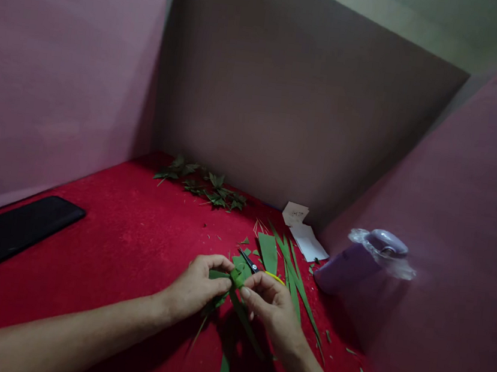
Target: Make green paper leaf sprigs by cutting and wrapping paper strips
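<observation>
Between my two hands is a small folded bundle of green leaf strips (237, 279), with long ends hanging down toward me. My left hand (200, 284) pinches its left side between thumb and fingers. On the right side, the thumb and fingertips of my right hand (269, 302) close on the same bundle. Just behind my right hand lie scissors (253, 265) with dark blades and a yellow handle, partly covered by the hand. A broad cut piece of leaf (268, 252) rests beyond them.
Long narrow leaves (302, 286) and scraps lie on the red cloth (144, 227) to the right. Lobed leaves (218, 191) are at the back. White papers (307, 241) and a purple bottle (349, 268) stand near the right wall. A black flat object (16, 236) lies left.
</observation>
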`<action>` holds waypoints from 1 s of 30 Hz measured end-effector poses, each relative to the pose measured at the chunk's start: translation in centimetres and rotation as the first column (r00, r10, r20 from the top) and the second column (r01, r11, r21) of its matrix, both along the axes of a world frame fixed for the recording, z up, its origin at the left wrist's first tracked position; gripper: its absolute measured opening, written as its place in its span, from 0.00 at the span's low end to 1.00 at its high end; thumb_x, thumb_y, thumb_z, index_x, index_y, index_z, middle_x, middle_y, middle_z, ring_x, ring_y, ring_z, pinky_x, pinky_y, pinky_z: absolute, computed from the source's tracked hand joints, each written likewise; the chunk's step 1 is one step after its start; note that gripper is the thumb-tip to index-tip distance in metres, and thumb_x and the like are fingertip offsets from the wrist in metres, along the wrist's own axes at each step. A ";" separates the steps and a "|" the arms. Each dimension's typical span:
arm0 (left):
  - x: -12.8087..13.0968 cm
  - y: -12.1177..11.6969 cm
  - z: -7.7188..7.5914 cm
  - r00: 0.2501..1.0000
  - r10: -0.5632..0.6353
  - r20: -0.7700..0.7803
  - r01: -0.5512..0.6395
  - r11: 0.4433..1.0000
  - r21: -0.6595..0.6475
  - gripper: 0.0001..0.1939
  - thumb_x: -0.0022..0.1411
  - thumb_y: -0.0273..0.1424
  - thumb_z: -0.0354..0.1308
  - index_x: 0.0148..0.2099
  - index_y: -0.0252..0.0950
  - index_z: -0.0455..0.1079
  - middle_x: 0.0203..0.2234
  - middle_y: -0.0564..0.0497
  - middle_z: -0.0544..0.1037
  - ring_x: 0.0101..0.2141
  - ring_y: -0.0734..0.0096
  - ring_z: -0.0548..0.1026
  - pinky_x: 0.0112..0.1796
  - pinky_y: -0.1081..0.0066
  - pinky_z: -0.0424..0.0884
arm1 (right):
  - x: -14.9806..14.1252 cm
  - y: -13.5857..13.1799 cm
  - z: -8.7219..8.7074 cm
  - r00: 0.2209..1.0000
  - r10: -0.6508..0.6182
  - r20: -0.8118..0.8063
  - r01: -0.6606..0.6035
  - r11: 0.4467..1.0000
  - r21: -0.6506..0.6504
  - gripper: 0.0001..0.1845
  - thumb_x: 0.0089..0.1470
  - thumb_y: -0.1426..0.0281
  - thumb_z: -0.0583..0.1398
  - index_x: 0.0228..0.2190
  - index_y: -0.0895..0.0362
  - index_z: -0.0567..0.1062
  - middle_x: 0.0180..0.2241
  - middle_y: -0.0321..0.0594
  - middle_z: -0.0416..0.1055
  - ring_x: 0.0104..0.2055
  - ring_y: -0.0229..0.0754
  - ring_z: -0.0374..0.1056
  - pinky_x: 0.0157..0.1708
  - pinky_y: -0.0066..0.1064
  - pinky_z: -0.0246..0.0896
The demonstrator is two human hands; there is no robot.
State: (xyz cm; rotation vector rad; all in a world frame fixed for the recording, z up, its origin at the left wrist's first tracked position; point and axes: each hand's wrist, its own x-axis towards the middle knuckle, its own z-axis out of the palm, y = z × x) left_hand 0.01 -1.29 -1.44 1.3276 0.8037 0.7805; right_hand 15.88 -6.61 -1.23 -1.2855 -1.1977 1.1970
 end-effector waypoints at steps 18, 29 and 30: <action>0.0 0.0 0.2 0.998 -0.021 -0.052 0.018 0.997 -0.069 0.10 0.47 0.31 0.58 0.32 0.30 0.72 0.16 0.57 0.67 0.18 0.79 0.60 0.21 0.75 0.54 | 0.0 0.1 -0.2 1.000 0.024 -0.015 -0.024 1.000 -0.014 0.15 0.41 0.62 0.66 0.23 0.58 0.69 0.17 0.29 0.62 0.18 0.31 0.55 0.19 0.23 0.50; 0.0 0.1 0.0 0.999 0.010 -0.038 -0.013 0.998 -0.068 0.10 0.45 0.33 0.59 0.30 0.30 0.72 0.16 0.56 0.67 0.18 0.78 0.61 0.22 0.74 0.55 | 0.0 0.4 -0.4 1.000 -0.010 0.028 0.011 0.999 -0.035 0.13 0.39 0.63 0.65 0.21 0.58 0.68 0.15 0.28 0.61 0.16 0.31 0.54 0.17 0.23 0.50; 0.0 0.1 0.0 0.999 0.006 -0.039 -0.008 0.997 -0.071 0.10 0.45 0.32 0.59 0.30 0.30 0.72 0.15 0.56 0.67 0.18 0.78 0.61 0.22 0.74 0.55 | 0.0 0.4 -0.4 0.999 -0.015 0.033 0.017 0.999 -0.036 0.13 0.39 0.64 0.65 0.20 0.58 0.68 0.15 0.28 0.61 0.16 0.30 0.53 0.17 0.23 0.48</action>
